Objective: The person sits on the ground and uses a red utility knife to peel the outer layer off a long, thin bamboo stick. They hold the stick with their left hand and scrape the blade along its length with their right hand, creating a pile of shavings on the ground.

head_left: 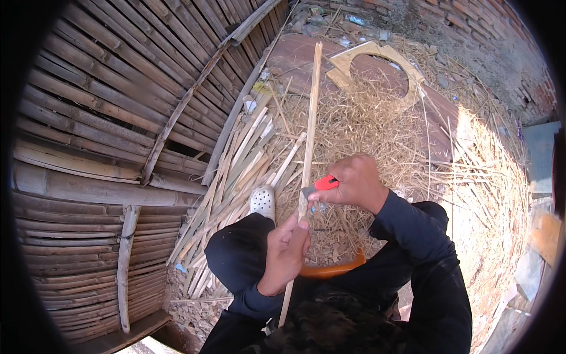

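Observation:
A long, pale bamboo strip (pixel 313 106) runs up and away from my lap, tilted slightly to the right at its far end. My left hand (pixel 287 249) is closed around its lower part, the thumb pressed along it. Closed on the red handle of a utility knife (pixel 326 183) is my right hand (pixel 352 184), just above and right of the left one. The knife's short grey blade lies against the strip, a little beyond my left thumb.
Split bamboo strips (pixel 236 171) lie piled left of my white clog (pixel 263 202). Shavings (pixel 377 130) cover the ground ahead, near a wooden board with a round cutout (pixel 339 71). A bamboo slat wall (pixel 100 118) stands left, a brick wall (pixel 471 29) far right. An orange seat edge (pixel 336 269) shows beneath me.

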Demonstrator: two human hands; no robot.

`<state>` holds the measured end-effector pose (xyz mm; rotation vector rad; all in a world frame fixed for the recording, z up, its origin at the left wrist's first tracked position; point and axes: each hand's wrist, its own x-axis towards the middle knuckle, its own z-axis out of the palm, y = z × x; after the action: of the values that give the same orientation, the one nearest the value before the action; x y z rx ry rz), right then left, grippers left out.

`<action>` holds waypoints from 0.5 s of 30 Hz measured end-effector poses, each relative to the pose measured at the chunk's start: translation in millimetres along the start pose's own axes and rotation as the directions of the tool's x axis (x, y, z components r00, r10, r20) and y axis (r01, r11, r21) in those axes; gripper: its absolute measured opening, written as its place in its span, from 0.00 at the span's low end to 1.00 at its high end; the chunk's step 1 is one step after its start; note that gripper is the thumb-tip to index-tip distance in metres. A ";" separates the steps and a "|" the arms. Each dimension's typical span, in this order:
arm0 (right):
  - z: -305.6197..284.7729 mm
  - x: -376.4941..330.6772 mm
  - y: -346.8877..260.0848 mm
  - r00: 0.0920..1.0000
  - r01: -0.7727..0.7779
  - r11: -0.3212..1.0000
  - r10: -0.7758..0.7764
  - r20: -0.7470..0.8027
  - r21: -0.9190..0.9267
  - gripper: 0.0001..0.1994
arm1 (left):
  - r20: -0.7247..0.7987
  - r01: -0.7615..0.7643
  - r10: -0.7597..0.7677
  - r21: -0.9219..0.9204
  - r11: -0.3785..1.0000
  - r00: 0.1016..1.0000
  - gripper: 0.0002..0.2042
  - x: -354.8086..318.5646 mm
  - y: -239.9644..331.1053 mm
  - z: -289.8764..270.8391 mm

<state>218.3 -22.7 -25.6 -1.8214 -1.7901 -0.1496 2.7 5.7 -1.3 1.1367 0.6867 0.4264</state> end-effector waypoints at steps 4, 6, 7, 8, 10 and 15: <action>-1.6 4.3 0.5 0.999 0.005 1.000 -0.005 -0.033 -0.003 0.31 | -0.009 0.018 -0.018 -0.016 1.000 1.000 0.20 0.1 3.4 2.0; -5.1 10.1 13.5 0.985 -0.173 0.982 0.171 -0.027 -0.077 0.32 | -0.017 0.044 -0.044 -0.037 0.998 0.999 0.20 -0.7 2.2 4.4; -7.4 13.0 20.8 0.965 -0.262 0.958 0.261 -0.029 -0.115 0.32 | -0.001 0.048 -0.048 -0.035 0.998 0.999 0.20 -1.6 0.5 5.6; -8.2 15.5 27.3 0.958 -0.288 0.951 0.287 -0.030 -0.109 0.32 | 0.015 0.051 -0.051 -0.034 0.998 0.999 0.20 -2.4 -2.1 6.7; -9.6 22.0 37.8 0.944 -0.329 0.939 0.327 -0.031 -0.100 0.32 | 0.036 0.051 -0.050 -0.041 0.998 0.998 0.19 -3.3 -2.0 7.8; -2.7 -2.7 -21.1 0.992 -0.128 0.990 0.126 0.028 0.063 0.32 | 0.045 0.011 -0.006 -0.094 0.996 0.999 0.19 -5.5 -3.8 -5.1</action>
<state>199.0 -27.7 -17.9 -1.8918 -1.6692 -0.0204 -4.9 4.2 -4.6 1.0508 0.6261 0.4207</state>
